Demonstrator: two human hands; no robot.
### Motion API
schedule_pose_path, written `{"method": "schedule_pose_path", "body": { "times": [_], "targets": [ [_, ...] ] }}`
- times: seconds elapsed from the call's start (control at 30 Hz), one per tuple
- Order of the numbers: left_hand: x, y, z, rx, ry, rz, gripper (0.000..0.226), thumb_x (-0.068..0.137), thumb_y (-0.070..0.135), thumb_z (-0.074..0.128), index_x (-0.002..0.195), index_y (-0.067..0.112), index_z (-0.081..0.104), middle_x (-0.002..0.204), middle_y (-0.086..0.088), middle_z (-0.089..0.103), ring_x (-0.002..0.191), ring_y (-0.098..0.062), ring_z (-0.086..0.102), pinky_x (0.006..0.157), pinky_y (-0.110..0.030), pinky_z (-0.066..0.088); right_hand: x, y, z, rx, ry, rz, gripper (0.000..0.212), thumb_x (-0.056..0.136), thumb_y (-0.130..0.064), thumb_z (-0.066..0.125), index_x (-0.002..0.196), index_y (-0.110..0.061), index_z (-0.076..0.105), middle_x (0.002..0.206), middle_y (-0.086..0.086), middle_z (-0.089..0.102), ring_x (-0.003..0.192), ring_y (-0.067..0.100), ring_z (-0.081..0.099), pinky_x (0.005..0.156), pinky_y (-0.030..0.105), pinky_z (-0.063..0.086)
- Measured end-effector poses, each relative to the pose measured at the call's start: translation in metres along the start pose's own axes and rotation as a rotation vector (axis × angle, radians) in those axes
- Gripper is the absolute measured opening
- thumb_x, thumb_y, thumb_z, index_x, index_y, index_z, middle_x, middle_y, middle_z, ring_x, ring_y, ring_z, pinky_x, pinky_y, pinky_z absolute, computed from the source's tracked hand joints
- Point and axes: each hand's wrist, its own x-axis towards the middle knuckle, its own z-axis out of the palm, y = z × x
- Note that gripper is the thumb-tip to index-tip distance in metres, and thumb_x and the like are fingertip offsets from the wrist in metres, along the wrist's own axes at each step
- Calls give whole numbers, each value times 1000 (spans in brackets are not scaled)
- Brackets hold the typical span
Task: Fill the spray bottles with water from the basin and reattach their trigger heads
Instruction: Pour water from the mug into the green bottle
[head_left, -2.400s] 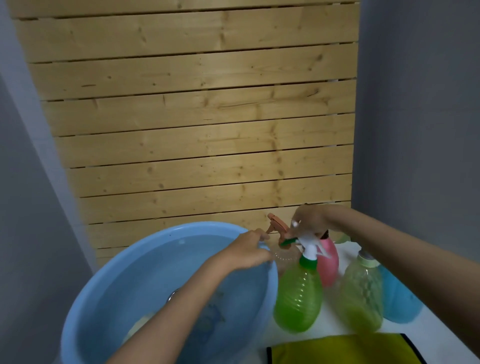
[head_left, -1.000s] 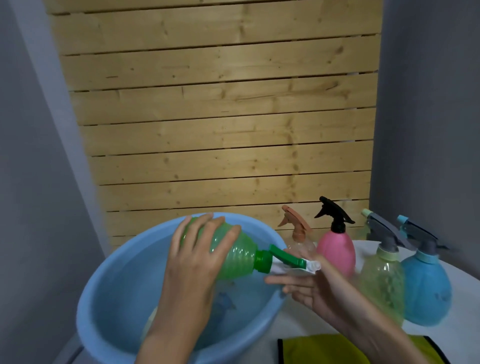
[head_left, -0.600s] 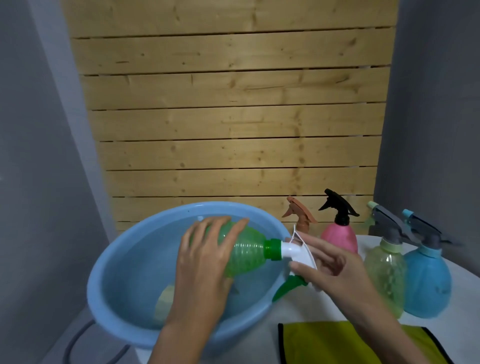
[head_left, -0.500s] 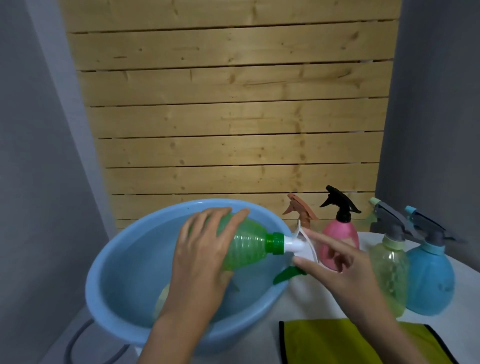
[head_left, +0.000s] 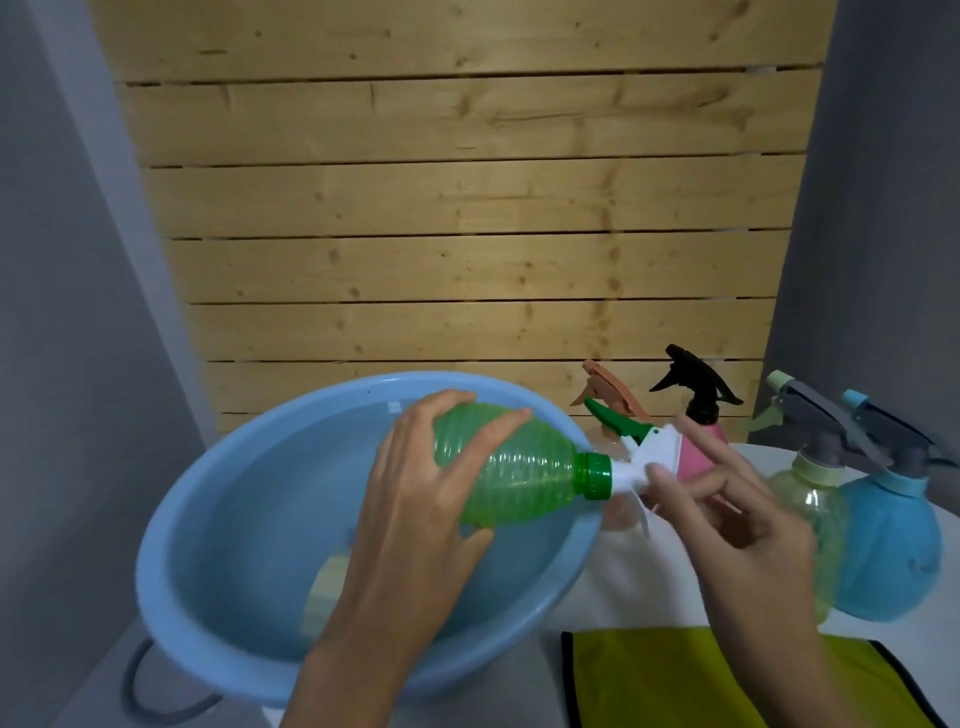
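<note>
My left hand (head_left: 415, 525) grips a green ribbed spray bottle (head_left: 519, 473), held on its side over the blue basin (head_left: 171, 525) of water. The bottle's green collar (head_left: 592, 475) points right. My right hand (head_left: 727, 519) pinches the white trigger head (head_left: 652, 457) just past the collar, and its green trigger lever (head_left: 613, 421) now points up and left. The head still sits on the bottle's neck.
Four more spray bottles stand right of the basin: a clear one with an orange head (head_left: 608, 384), a pink one with a black head (head_left: 696, 384), a pale green one (head_left: 810, 499) and a blue one (head_left: 888, 545). A yellow cloth (head_left: 649, 680) lies in front. A wooden slat wall stands behind.
The green bottle was lifted from the row and laid sideways over the basin. In the last half second the trigger head turned, its green lever swinging from below to above.
</note>
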Motion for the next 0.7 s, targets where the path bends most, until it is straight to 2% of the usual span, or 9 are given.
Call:
{"method": "schedule_pose_path", "body": {
  "times": [0.07, 0.13, 0.2, 0.23, 0.33, 0.4, 0.47, 0.6, 0.7],
  "targets": [
    [1, -1, 1, -20, -20, -5, 103, 43, -2, 77, 133, 38, 49, 131, 2, 39, 126, -15, 39, 99, -27, 40, -1, 4, 2, 38, 5, 32, 17, 63, -24, 79, 56, -15, 66, 125, -18, 60, 107, 7, 65, 76, 13, 53],
    [1, -3, 3, -27, -38, -6, 104, 45, -2, 77, 135, 40, 47, 133, 3, 39, 130, -15, 35, 103, -29, 38, 0, 8, 1, 69, -5, 82, 16, 61, -7, 81, 61, -10, 66, 111, -26, 65, 107, 4, 64, 75, 13, 54],
    [1, -4, 5, -17, -55, -7, 105, 46, 0, 79, 137, 40, 44, 134, 3, 41, 132, -16, 34, 108, -29, 31, 1, 8, 0, 166, -23, 159, 24, 63, 10, 78, 75, 2, 58, 79, -19, 73, 80, -5, 68, 64, 9, 51],
    [0, -5, 6, -9, -64, -8, 106, 46, 2, 79, 138, 40, 43, 134, 4, 42, 132, -17, 34, 109, -29, 29, 2, 8, 0, 201, -26, 185, 32, 63, 14, 76, 83, 2, 54, 74, -11, 74, 70, -3, 69, 61, 9, 51],
    [-1, -6, 7, -4, -78, -24, 107, 46, 3, 78, 140, 39, 41, 134, 4, 44, 131, -17, 36, 109, -29, 27, 4, 6, 0, 279, -28, 263, 63, 61, 14, 75, 111, -14, 50, 88, 4, 74, 79, 9, 72, 67, 14, 54],
    [-3, -6, 8, -13, -80, -34, 107, 45, 3, 79, 140, 37, 43, 133, 3, 45, 128, -17, 38, 107, -28, 28, 4, 8, -2, 258, -42, 292, 69, 57, 4, 78, 117, -24, 57, 95, 4, 74, 87, 15, 70, 78, 24, 56],
    [-4, -6, 9, -27, -81, -42, 107, 44, 2, 79, 139, 35, 45, 132, 3, 46, 126, -16, 38, 105, -28, 29, 4, 6, -3, 135, -88, 274, 55, 52, -11, 82, 103, -28, 69, 94, -2, 75, 87, 21, 66, 81, 36, 51],
    [-4, -5, 10, -48, -82, -60, 105, 44, 1, 80, 138, 34, 47, 132, 3, 45, 126, -16, 38, 105, -27, 29, 4, 5, -7, 140, -155, 237, 43, 60, -3, 80, 98, -20, 69, 81, -9, 74, 48, 7, 46, 51, 14, 41],
    [-6, -5, 11, -45, -82, -74, 104, 46, 0, 80, 138, 35, 46, 132, 3, 44, 127, -16, 37, 105, -27, 30, 2, 5, -8, 149, -168, 206, 25, 76, 0, 72, 98, -8, 65, 79, 0, 74, 51, 14, 63, 46, 17, 43]
  ]
}}
